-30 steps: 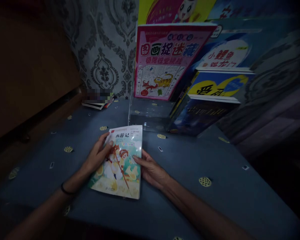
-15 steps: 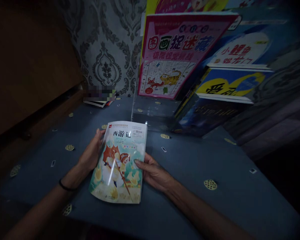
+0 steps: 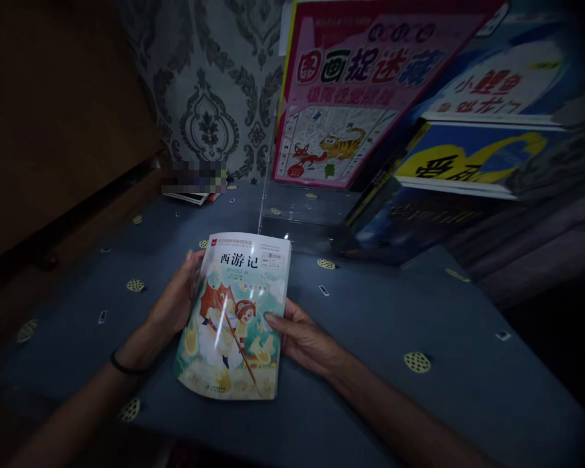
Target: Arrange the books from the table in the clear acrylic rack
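A paperback book (image 3: 231, 318) with a white and green illustrated cover faces up toward me over the table, its cover slightly curved. My left hand (image 3: 178, 296) grips its left edge, with most of the fingers hidden behind it. On the right edge, my right hand (image 3: 299, 335) is closed around the book, the thumb lying on the front cover and the other fingers underneath. A clear book stand (image 3: 302, 221) is just beyond the book's top edge.
A pink picture book (image 3: 341, 97) leans in the stand. Right of it are a blue-and-yellow book (image 3: 472, 159) and other books in tiers. A small stack of books (image 3: 192, 185) lies by the patterned wall (image 3: 207, 117). A blue patterned cloth covers the table (image 3: 370, 364); a wooden cabinet (image 3: 63, 123) stands left.
The view has shifted slightly, so the stand and its books appear larger and further right. Both hands keep their hold on the paperback, which stays nearly in place.
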`<state>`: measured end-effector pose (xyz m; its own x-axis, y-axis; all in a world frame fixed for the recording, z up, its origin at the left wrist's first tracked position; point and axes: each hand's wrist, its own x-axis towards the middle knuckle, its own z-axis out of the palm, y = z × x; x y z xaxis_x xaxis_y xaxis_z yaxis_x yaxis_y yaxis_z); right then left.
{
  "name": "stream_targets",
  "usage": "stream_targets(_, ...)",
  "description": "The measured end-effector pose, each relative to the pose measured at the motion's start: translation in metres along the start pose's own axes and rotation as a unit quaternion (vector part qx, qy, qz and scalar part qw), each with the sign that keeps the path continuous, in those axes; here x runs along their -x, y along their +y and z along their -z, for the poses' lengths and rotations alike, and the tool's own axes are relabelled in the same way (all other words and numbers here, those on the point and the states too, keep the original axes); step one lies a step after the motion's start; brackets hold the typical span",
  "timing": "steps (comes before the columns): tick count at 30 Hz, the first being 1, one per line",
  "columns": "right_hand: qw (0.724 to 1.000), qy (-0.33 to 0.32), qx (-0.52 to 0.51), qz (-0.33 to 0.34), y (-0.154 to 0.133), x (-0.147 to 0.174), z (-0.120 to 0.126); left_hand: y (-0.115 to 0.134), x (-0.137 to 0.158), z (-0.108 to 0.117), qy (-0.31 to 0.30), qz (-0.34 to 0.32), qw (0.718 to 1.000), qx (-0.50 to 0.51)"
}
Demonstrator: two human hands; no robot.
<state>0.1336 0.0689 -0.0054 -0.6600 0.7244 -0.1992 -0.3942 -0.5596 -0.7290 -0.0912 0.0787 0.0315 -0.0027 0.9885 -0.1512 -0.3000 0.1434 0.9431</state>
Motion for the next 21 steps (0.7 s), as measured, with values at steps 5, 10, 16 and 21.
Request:
stream_targets(5, 1.0, -0.007, 0.0, -0.003, 0.001, -0.002, 0.003, 0.001, 0.001, 0.0, 0.011, 0.0, 1.0, -0.009)
stream_targets(10, 1.0, -0.011, -0.002, -0.003, 0.0, 0.002, 0.006, -0.003, 0.001, -0.001, 0.052, 0.012, 0.998, -0.02)
stream_targets(16, 0.999, 0.008, -0.044, -0.011, -0.002, 0.002, 0.016, -0.023, -0.008, 0.01, 0.125, 0.077, 0.983, -0.115)
stream_targets(21, 0.996, -0.008, -0.089, -0.001, -0.005, 0.001, 0.019, -0.036, -0.023, 0.037, 0.151, 0.148, 0.944, -0.252)
